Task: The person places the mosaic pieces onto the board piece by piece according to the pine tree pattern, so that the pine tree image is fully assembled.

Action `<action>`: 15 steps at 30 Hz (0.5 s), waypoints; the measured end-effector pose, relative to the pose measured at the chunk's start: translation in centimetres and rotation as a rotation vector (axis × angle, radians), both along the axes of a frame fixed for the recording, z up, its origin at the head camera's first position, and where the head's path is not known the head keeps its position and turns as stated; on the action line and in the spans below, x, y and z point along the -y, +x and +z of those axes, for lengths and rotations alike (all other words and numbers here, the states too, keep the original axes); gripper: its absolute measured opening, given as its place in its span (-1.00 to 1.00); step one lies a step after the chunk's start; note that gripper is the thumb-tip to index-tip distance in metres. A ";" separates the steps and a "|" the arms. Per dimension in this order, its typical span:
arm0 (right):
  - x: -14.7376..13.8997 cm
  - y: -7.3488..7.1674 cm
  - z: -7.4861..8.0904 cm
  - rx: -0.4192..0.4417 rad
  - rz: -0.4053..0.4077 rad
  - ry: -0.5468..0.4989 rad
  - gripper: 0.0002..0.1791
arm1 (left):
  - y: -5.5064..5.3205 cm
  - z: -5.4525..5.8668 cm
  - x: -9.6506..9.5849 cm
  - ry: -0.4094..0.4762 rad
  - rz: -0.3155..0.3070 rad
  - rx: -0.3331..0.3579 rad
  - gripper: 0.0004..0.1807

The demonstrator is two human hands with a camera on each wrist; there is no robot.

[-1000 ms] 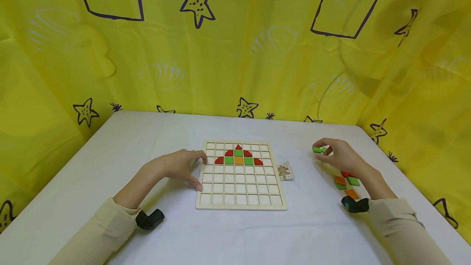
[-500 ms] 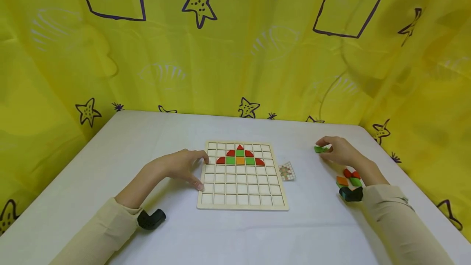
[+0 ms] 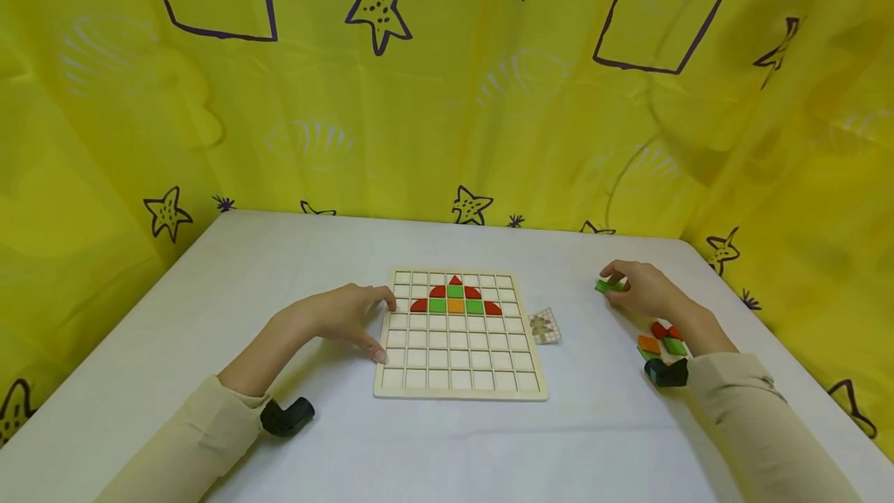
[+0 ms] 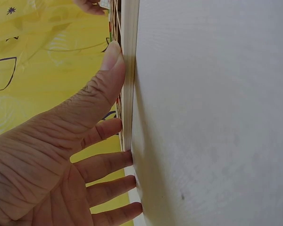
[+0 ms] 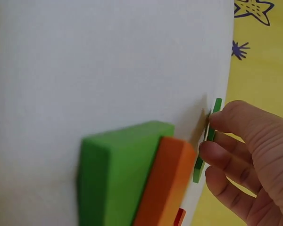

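Note:
My left hand (image 3: 342,317) rests at the left side of a wooden grid board (image 3: 461,394), index finger toward its upper part, thumb lower down. In the left wrist view the thumb (image 4: 111,59) lies along the board's edge, and other fingertips touch the table. Set in the board are several red, green and orange pieces, with a red triangle (image 3: 455,280) on top and an orange square (image 3: 456,306) below. At the right, my right hand (image 3: 646,289) pinches at a green tile (image 5: 212,134) lying low at the table, thumb and curled fingers around it.
A small printed pattern card (image 3: 545,326) lies beside the board's right edge. Nearer the right wrist are loose pieces: an orange square (image 3: 649,344) on a green one, a green tile (image 3: 675,346) and red pieces (image 3: 659,330). A yellow curtain (image 3: 419,115) hangs behind the table.
My right hand has closed in on the green tiles, and its wrist has shifted slightly left and away from me. My left hand stays at the board.

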State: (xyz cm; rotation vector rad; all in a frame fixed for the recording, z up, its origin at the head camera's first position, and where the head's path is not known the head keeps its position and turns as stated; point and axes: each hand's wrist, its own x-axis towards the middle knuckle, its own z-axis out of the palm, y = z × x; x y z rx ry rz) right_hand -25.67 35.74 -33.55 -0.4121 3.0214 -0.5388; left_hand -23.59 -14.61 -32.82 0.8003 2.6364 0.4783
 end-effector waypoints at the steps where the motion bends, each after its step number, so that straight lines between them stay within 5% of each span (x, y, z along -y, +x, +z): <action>1: 0.1 0.1 0.0 -0.002 0.002 -0.002 -0.62 | 0.0 0.0 0.0 0.002 0.000 0.002 -0.24; 15: 3.1 2.4 1.2 -0.144 0.100 -0.065 -0.73 | 0.1 0.1 -0.1 -0.011 0.008 0.004 -0.25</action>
